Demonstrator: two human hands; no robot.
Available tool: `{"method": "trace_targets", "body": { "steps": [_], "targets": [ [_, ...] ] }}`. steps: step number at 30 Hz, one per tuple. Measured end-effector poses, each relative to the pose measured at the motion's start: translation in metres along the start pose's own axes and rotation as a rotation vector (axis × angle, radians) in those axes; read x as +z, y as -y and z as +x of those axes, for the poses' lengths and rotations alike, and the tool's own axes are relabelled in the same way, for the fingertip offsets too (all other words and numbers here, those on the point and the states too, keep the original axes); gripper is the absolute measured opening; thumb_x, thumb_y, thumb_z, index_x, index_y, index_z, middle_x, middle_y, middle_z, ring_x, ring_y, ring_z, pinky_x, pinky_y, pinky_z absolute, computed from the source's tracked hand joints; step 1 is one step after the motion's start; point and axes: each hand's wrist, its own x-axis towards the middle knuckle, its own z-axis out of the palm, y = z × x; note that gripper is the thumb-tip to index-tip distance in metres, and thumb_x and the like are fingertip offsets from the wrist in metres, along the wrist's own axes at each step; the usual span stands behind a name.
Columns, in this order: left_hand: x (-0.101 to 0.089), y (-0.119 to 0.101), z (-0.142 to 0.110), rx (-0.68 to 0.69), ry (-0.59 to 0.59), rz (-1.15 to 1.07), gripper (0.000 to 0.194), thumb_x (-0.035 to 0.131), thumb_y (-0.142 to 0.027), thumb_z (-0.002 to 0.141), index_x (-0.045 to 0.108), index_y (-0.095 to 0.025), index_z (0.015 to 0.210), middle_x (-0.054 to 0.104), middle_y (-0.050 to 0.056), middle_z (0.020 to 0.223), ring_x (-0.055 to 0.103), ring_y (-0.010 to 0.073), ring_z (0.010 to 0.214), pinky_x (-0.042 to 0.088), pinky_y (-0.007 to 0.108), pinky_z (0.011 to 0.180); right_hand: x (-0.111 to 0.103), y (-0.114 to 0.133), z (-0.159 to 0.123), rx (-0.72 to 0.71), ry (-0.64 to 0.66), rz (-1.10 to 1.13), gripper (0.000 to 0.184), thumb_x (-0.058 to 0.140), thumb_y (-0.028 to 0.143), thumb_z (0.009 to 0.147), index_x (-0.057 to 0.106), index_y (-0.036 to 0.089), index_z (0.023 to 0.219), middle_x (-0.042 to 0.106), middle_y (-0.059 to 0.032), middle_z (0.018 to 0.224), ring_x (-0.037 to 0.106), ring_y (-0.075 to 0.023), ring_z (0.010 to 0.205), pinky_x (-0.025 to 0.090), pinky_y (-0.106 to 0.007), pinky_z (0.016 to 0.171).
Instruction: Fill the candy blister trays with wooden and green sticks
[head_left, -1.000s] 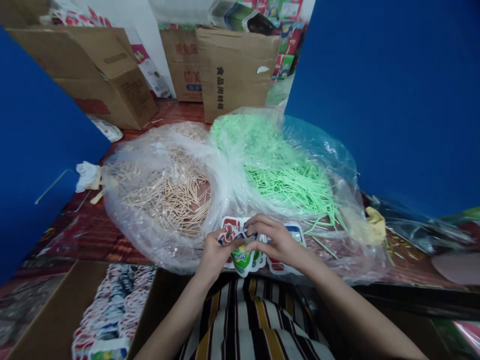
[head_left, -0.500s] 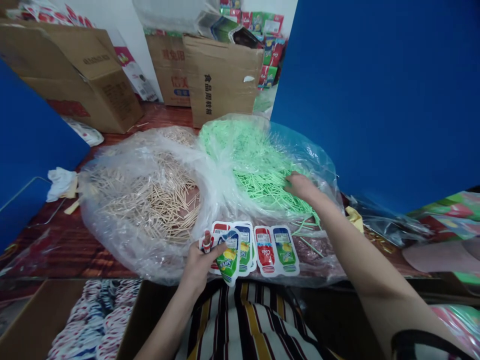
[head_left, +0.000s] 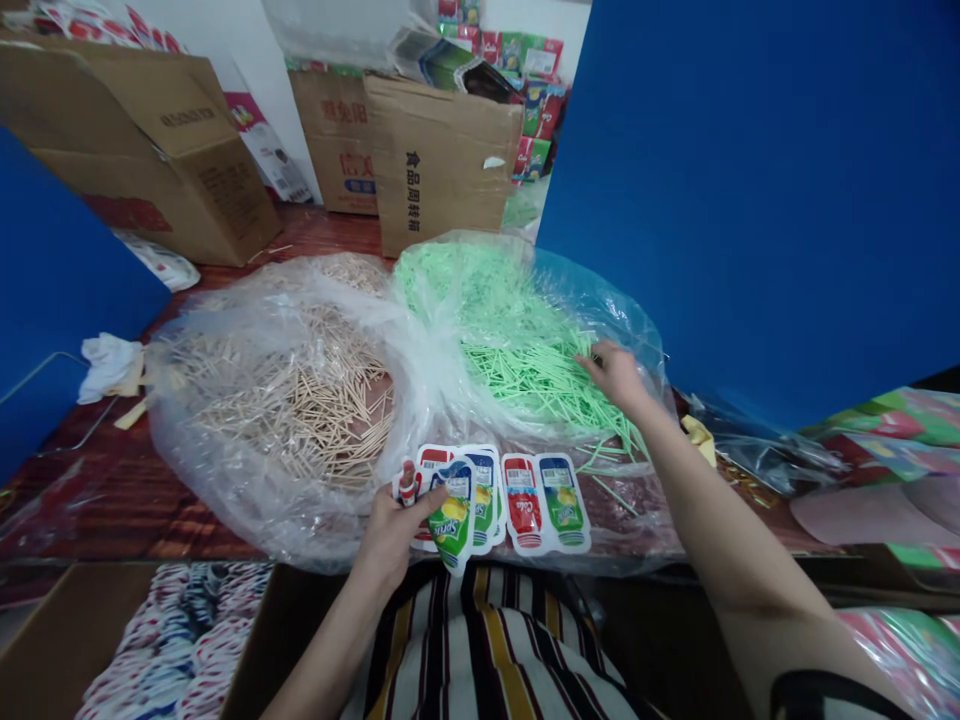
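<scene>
My left hand is closed on a bent twin-pouch packet, its green Sprite-style half facing up and its red half folded over by my fingers. Under it on the table lie more such packets, partly covered. Just to the right, a flat packet shows a red cola half beside a green half. My right hand reaches to the right side of the heap of thin green sticks, its thumb and fingers pinched on a green stick that is hard to tell from the others.
Beige sticks lie in a clear plastic bag at left. Cardboard boxes stand at the back, and blue panels flank the table. Below left, an open carton holds rows of packets.
My right hand left the packet for the green sticks, then turned slightly there. My left hand keeps the bent packet. The view has shifted, with the scene sliding left.
</scene>
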Motion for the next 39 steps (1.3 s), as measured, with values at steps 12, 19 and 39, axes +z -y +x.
{"method": "trace_targets", "body": {
  "steps": [12,19,39],
  "targets": [
    [0.001,0.008,0.002,0.016,0.007,0.019,0.043,0.085,-0.020,0.050,0.070,-0.011,0.090,0.075,0.009,0.088,0.070,0.0230,0.080,0.056,0.032,0.076,0.020,0.019,-0.108,0.219,-0.059,0.594,0.041,0.060,0.056,0.074,0.063,0.016,0.071,0.054,-0.0007,0.066,0.046,-0.0131,0.059,0.039,-0.026,0.056],
    [0.004,0.008,0.000,0.029,0.027,0.022,0.038,0.084,-0.018,0.054,0.071,-0.013,0.090,0.075,0.006,0.088,0.070,0.0209,0.080,0.056,0.030,0.076,0.036,0.016,-0.113,0.279,-0.032,0.629,0.046,0.057,0.061,0.074,0.059,0.015,0.065,0.053,0.0007,0.059,0.046,-0.0124,0.054,0.036,-0.025,0.051],
    [0.017,0.010,-0.003,0.014,0.132,0.063,0.031,0.083,-0.023,0.056,0.071,-0.013,0.082,0.074,0.005,0.080,0.068,0.0194,0.071,0.054,0.031,0.072,-0.017,0.128,-0.098,0.414,0.050,1.636,0.028,0.064,0.047,0.080,0.060,0.020,0.084,0.070,-0.0030,0.074,0.067,-0.0170,0.069,0.053,-0.028,0.063]
  ]
}}
